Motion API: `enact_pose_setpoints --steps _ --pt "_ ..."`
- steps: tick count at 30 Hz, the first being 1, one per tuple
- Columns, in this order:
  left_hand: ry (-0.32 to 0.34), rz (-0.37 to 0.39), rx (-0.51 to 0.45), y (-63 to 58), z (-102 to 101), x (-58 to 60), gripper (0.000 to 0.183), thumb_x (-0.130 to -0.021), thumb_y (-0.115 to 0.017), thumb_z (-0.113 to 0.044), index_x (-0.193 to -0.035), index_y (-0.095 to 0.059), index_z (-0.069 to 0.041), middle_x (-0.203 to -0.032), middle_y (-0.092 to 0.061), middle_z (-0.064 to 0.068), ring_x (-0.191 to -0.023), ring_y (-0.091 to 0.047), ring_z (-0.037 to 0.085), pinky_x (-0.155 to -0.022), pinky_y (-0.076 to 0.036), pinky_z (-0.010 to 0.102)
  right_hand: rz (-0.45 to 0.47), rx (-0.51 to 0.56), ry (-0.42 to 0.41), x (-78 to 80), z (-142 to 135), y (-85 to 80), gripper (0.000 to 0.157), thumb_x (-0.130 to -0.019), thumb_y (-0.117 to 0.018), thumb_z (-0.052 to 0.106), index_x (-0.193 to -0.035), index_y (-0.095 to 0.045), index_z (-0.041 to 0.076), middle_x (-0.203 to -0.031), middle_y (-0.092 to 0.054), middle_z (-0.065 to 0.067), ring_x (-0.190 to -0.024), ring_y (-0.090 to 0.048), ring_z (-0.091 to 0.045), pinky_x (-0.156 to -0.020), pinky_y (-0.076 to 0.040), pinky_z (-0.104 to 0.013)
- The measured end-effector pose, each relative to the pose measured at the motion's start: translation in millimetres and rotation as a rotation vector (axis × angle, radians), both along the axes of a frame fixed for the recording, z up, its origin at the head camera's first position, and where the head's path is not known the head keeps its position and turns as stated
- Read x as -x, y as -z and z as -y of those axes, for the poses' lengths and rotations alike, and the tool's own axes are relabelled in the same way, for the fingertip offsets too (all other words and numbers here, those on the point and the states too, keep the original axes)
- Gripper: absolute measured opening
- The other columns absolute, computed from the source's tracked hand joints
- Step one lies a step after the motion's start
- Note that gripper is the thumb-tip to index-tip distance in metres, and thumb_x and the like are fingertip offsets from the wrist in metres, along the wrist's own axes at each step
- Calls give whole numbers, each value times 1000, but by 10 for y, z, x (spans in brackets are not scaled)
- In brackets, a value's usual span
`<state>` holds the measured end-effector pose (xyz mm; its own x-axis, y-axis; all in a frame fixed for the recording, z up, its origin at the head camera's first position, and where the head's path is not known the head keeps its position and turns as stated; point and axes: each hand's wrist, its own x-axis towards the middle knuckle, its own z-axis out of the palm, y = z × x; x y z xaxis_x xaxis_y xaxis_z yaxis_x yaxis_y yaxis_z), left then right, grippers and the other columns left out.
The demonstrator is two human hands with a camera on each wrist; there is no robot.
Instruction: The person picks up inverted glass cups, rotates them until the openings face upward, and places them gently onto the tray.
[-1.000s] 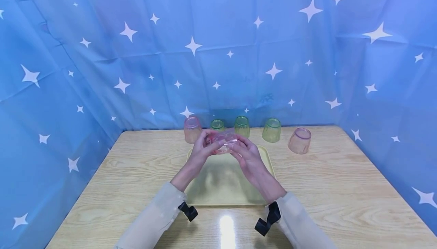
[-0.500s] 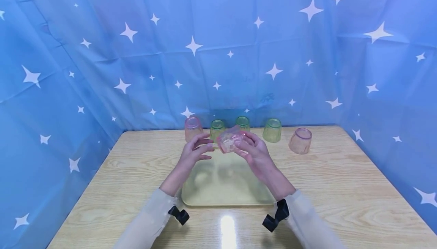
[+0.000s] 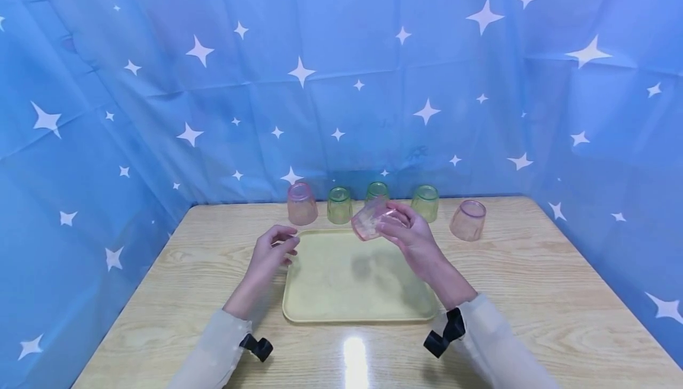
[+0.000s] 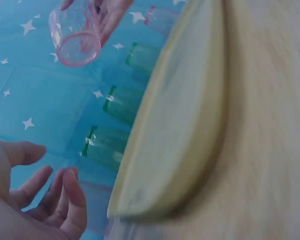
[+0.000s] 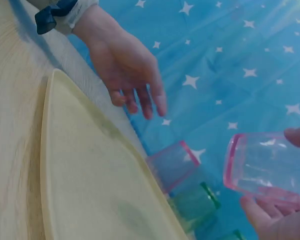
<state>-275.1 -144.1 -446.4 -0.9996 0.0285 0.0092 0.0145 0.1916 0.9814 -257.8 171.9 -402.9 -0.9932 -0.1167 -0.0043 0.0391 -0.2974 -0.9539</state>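
My right hand (image 3: 415, 238) grips a clear pink cup (image 3: 366, 220) above the far right part of a pale yellow tray (image 3: 336, 276). The cup is tilted, its pink rim towards the lower left in the head view. In the right wrist view the thumb lies on one side of the cup (image 5: 260, 162) and the fingers on the other. My left hand (image 3: 269, 254) is at the tray's left edge, holding nothing, its fingers relaxed and slightly bent. The left wrist view shows that hand (image 4: 45, 200) apart from the cup.
Behind the tray, upside-down cups stand in a row: a pink cup (image 3: 302, 206), three green cups (image 3: 340, 206), and another pink cup (image 3: 468, 221) at the right. A blue star-patterned curtain (image 3: 341, 104) borders the wooden table (image 3: 533, 294).
Both hands were on the pink cup; the left hand has let go and moved left and towards me. The right hand has carried the cup slightly right.
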Motion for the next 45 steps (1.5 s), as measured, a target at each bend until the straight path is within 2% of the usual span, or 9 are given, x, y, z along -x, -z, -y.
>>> enact_pose_setpoints --steps 5,8,15,19,25,28,32,35,45 --pt "-29 25 194 58 146 -63 32 -95 -70 -15 -123 -64 -1 -103 -65 13 -76 -67 22 -62 -61 31 -4 -65 19 8 -91 23 76 -91 -65 -3 -158 -28 -1 -137 -46 -4 -119 -51 -10 -96 -56 -17" --pt "-11 74 280 93 201 -100 37 -93 -72 -15 -126 -62 -2 -105 -65 15 -70 -66 20 -58 -61 31 -25 -100 24 26 -147 51 76 -91 -65 -3 -157 -27 -2 -137 -49 -4 -120 -52 -10 -97 -55 -16" --pt "91 146 286 182 225 -143 43 -87 -74 -3 -127 -60 3 -98 -66 15 -66 -68 20 -57 -64 35 -64 -215 50 59 -229 102 75 -91 -68 -2 -156 -30 -2 -153 -45 -21 -133 -52 -20 -98 -52 -12" --pt "106 170 289 192 227 -158 53 -83 -71 4 -134 -59 1 -102 -63 15 -71 -68 22 -58 -65 37 -75 -268 53 87 -263 121 77 -89 -69 -3 -156 -29 -4 -157 -41 -25 -143 -47 -31 -98 -52 -10" --pt "122 186 295 178 223 -156 66 -79 -68 6 -143 -54 -2 -106 -60 16 -75 -65 23 -57 -65 39 -121 -365 51 143 -329 158 78 -88 -70 -4 -155 -31 -5 -154 -44 -27 -143 -45 -36 -96 -51 -9" --pt "143 173 309 182 202 -142 65 -80 -66 5 -143 -53 -2 -103 -59 14 -76 -64 22 -56 -65 39 -144 -435 56 156 -379 171 79 -87 -72 -3 -155 -33 -5 -151 -45 -29 -141 -46 -39 -101 -53 -16" --pt "146 155 319 200 188 -133 62 -80 -65 4 -141 -54 -2 -100 -58 13 -76 -62 21 -55 -64 39 -159 -521 53 177 -421 179 80 -86 -75 0 -153 -34 -5 -148 -47 -29 -139 -47 -44 -116 -49 -39" --pt "138 153 318 206 186 -137 62 -80 -64 5 -141 -54 -2 -99 -57 12 -75 -62 21 -55 -64 39 -157 -557 44 192 -432 183 81 -85 -76 1 -153 -33 -6 -146 -48 -29 -137 -48 -46 -120 -43 -53" --pt "140 164 320 202 189 -143 62 -83 -63 2 -143 -53 -3 -100 -56 13 -74 -62 22 -55 -64 39 -168 -641 41 206 -458 191 80 -83 -76 1 -151 -34 -7 -143 -47 -32 -135 -49 -48 -117 -44 -58"
